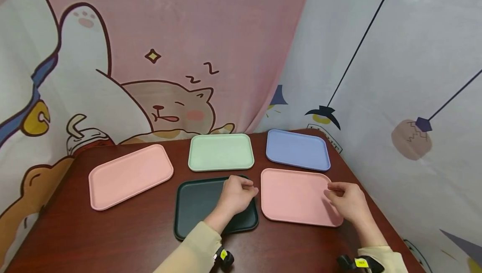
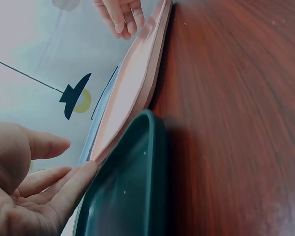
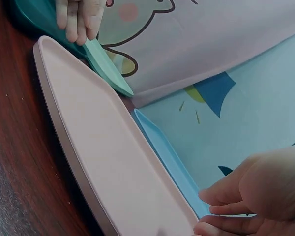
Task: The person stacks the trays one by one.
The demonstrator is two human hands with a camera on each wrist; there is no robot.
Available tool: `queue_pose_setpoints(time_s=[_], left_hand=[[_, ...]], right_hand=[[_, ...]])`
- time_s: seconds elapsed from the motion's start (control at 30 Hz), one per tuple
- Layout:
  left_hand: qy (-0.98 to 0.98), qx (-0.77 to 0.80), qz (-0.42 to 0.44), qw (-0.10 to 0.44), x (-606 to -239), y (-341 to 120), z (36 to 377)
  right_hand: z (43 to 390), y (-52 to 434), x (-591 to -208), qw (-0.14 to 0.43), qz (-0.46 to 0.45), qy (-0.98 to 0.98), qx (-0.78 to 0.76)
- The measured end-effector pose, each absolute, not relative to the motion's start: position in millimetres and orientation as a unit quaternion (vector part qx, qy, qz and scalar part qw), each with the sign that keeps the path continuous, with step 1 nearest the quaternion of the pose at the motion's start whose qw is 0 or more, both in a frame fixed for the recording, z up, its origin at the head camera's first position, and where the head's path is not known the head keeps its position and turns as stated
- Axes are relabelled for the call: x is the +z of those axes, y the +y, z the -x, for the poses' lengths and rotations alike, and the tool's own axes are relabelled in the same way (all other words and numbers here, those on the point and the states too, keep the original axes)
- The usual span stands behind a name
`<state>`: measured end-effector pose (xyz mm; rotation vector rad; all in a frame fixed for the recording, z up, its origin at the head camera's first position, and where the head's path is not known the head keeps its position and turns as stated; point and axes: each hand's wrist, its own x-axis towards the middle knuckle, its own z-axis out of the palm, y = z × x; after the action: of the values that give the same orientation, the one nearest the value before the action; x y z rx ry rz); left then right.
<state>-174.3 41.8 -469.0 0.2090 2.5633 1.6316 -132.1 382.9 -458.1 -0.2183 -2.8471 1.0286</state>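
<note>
We have five trays spread singly, none stacked, as our loosely curled left hand [image 1: 237,195] hovers over the dark green tray [image 1: 196,206] and our right hand [image 1: 348,202], fingers relaxed, touches the near pink tray [image 1: 293,195], neither gripped yet.

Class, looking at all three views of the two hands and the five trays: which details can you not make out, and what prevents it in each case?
- Head view: the left hand covers part of the dark green tray; whether its fingertips touch the tray is hidden.
- Head view: the right hand hides the right edge of the near pink tray.
- Left wrist view: the blue tray is only a sliver behind the pink one.
- Right wrist view: the frame's edge cuts off the fingertips.
</note>
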Motion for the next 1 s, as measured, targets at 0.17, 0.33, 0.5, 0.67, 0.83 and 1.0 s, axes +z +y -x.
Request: queue_pose_setpoints(time_s=[0.17,0.33,0.5,0.67,0.83,1.0], left_hand=[[0.843,0.531,-0.078,0.047,-468.0,48.7,173.4],[0.845,0.526,-0.08,0.051,-466.4,56.2,175.0],[0.855,0.511,-0.076,0.055,-466.3,62.3,177.3],[0.862,0.499,-0.068,0.058,-468.4,67.3,180.1],[0.864,0.495,-0.065,0.068,-469.3,71.4,181.4],[0.868,0.487,-0.067,0.064,-471.3,73.8,183.3]], right_hand=[[132.5,388.9,-459.5,0.041,0.081,-0.932,0.35],[133.2,391.6,-460.9,0.03,0.093,-0.933,0.348],[133.2,395.4,-462.3,0.042,0.097,-0.935,0.34],[132.8,402.1,-464.5,0.042,0.104,-0.937,0.332],[133.2,409.7,-470.1,0.034,0.116,-0.938,0.325],[134.9,414.4,-477.0,0.027,0.117,-0.933,0.338]])
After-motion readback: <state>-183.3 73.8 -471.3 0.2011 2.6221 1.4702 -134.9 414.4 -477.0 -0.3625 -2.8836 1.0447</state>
